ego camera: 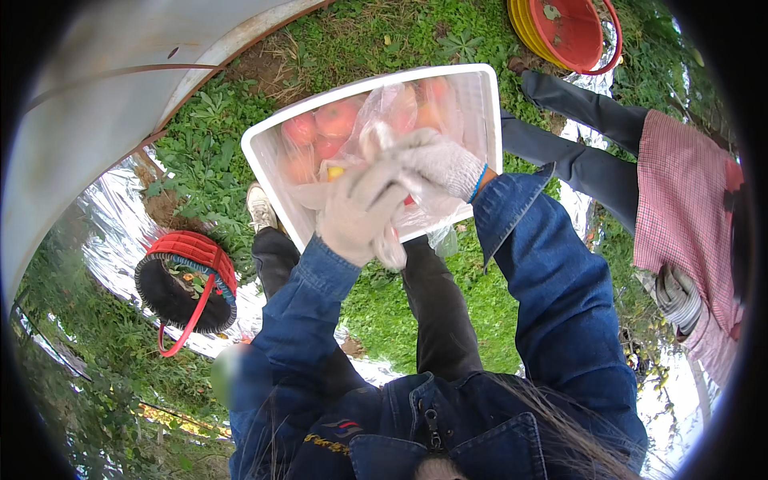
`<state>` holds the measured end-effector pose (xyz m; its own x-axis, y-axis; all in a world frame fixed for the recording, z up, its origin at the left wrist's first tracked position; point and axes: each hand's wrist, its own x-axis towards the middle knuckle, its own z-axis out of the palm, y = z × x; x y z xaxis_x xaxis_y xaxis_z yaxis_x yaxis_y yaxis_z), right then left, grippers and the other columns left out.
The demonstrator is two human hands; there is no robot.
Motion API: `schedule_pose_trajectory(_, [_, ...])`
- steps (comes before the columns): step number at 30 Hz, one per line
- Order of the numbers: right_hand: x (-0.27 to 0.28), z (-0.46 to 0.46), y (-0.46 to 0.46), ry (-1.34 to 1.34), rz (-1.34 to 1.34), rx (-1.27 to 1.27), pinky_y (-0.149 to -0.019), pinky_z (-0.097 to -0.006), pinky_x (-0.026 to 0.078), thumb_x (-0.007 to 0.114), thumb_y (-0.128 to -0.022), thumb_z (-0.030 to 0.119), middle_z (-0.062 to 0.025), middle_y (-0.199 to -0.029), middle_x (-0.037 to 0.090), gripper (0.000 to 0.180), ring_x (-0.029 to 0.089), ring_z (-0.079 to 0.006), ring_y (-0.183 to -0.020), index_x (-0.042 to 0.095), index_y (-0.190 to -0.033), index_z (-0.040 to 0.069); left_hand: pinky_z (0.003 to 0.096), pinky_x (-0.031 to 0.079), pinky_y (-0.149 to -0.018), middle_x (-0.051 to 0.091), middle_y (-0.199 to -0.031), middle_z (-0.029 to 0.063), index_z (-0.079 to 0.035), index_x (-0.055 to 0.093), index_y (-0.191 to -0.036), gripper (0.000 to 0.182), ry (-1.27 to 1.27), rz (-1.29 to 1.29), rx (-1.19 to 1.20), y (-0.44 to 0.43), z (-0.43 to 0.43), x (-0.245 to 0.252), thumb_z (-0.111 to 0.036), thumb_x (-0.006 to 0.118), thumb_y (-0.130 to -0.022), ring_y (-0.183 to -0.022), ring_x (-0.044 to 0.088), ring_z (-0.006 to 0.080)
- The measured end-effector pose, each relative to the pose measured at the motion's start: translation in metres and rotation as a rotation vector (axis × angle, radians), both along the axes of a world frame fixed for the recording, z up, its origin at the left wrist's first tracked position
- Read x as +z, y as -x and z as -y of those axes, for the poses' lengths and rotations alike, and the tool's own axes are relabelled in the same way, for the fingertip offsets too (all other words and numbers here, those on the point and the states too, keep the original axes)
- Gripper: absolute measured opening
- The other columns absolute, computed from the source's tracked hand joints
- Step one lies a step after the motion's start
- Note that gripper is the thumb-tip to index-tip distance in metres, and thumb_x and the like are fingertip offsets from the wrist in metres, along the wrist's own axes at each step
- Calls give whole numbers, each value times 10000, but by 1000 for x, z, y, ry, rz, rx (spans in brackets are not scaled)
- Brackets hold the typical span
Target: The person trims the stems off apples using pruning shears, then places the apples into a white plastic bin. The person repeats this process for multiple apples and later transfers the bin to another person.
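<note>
A white plastic crate (491,114) is in front of me, lined with a clear plastic bag (399,99). Through the film I see several red apples (337,119), and a small yellow patch shows beneath my fingers. My left hand (363,210), in a pale knitted glove, grips bunched film over the crate's near side. Beside it, almost touching, my right hand (435,159) in a matching blue-edged glove pinches the gathered film. Both hands are somewhat blurred, and they hide the middle of the bag. Some film hangs over the crate's near rim.
A red basket (191,249) with a dark lining stands on the left near reflective sheeting (117,210). Stacked red and yellow buckets (567,36) are at the top right. At right is another person (678,192) in a checked garment. A pale curved panel (120,60) borders the upper left.
</note>
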<state>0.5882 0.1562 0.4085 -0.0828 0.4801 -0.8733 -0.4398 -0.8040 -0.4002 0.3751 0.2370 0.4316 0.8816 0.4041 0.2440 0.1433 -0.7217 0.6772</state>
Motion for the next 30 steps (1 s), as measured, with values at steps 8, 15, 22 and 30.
schedule_pose_trajectory(8, [-34, 14, -16, -81, -188, -817, -807, -375, 613, 548, -1049, 37, -122, -969, 677, 233, 685, -235, -824, 583, -1244, -85, 391, 505, -966, 710, -1249, 103, -31, 784, -1087, 234, 1612, 213, 542, 34, 57, -12, -191, 642, -992, -1123, 643, 281])
schedule_pose_trajectory(15, [-73, 38, -84, 224, 380, -597, -505, -273, 395, 484, -1065, 93, 0, -816, 582, 278, 441, -92, -572, 582, -1293, -31, 424, 558, -708, 726, -931, 146, -105, 717, -988, 181, 732, -513, 296, 116, 71, -67, -283, 687, -971, -761, 703, 390])
schedule_pose_trajectory(22, [-147, 46, -120, 61, 522, -221, -471, -267, 292, 497, -1005, 141, 24, -778, 566, 326, 378, -69, -521, 653, -1245, -14, 496, 558, -690, 696, -855, 189, -90, 603, -879, 208, 570, -730, 287, 135, 74, -65, -239, 745, -910, -807, 701, 412])
schedule_pose_trajectory(30, [-195, 37, -115, 223, 618, -250, -463, -320, 365, 562, -987, 98, -25, -767, 596, 261, 441, -119, -509, 725, -1158, -13, 479, 570, -619, 702, -759, 191, -99, 674, -1091, 187, 546, -1007, 358, 147, 89, -64, -267, 664, -1009, -704, 721, 395])
